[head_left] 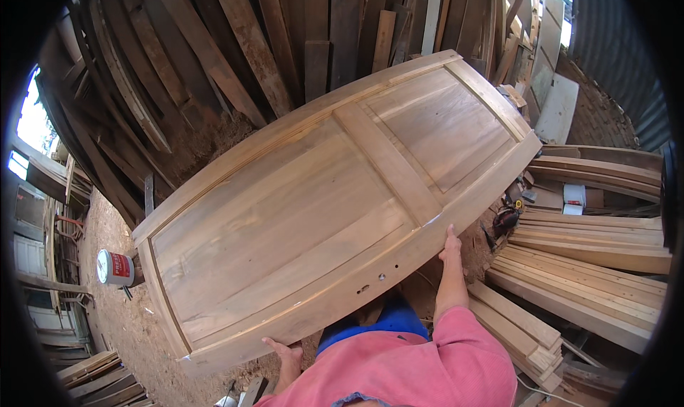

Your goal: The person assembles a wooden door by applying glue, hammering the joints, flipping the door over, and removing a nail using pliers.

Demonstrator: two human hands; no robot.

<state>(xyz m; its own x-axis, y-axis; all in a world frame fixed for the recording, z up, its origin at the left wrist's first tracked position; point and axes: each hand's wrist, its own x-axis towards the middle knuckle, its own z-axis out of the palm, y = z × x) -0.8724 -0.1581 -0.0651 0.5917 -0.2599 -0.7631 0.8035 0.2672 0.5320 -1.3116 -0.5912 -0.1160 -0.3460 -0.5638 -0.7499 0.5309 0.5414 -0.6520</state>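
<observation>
A large wooden panel door (271, 222) lies flat and slanted before me, its far right end farther away than its left. Two recessed panels are split by a cross rail (385, 161), and the near stile has lock holes (370, 284). My left hand (287, 355) grips the near edge toward the left end. Farther right along that same edge, my right hand (451, 244) has hold of the door. Both hands' fingers are partly hidden under the wood. Whatever supports the door is out of sight beneath it.
Many boards (249, 43) lean along the far side. Stacked planks (584, 279) lie at the right, near a dark power tool (506, 220). A white and red bucket (114, 267) stands on the dirt floor (135, 336) at the left. More timber (103, 378) is at lower left.
</observation>
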